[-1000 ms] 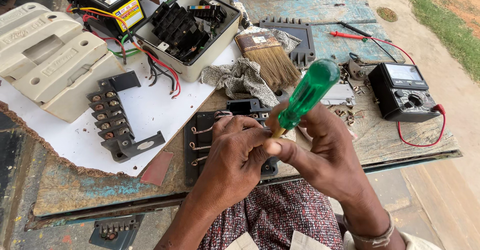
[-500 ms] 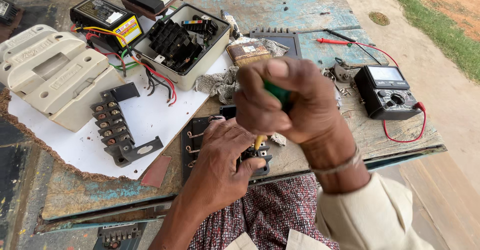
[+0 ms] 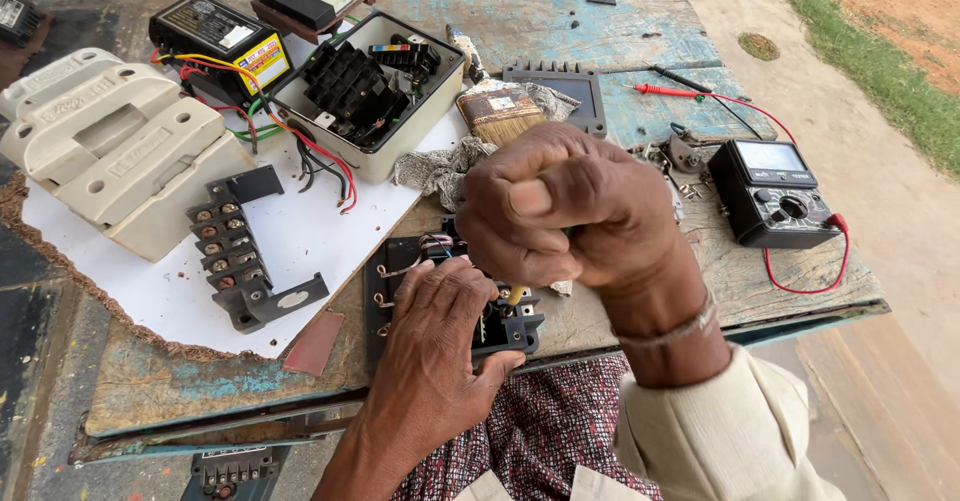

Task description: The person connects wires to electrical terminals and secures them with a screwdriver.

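Black terminal block sat near bench edge, screw-turning step. Left hand pressed it flat, fingers spread. Right hand fist wrapped screwdriver. Next move needed straight tip, steady push.

screwdriver handle hidden in right hand

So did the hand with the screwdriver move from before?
Yes. The right hand rose over the black part and closed around the screwdriver's green handle, which is now almost hidden. The left hand presses on that part.
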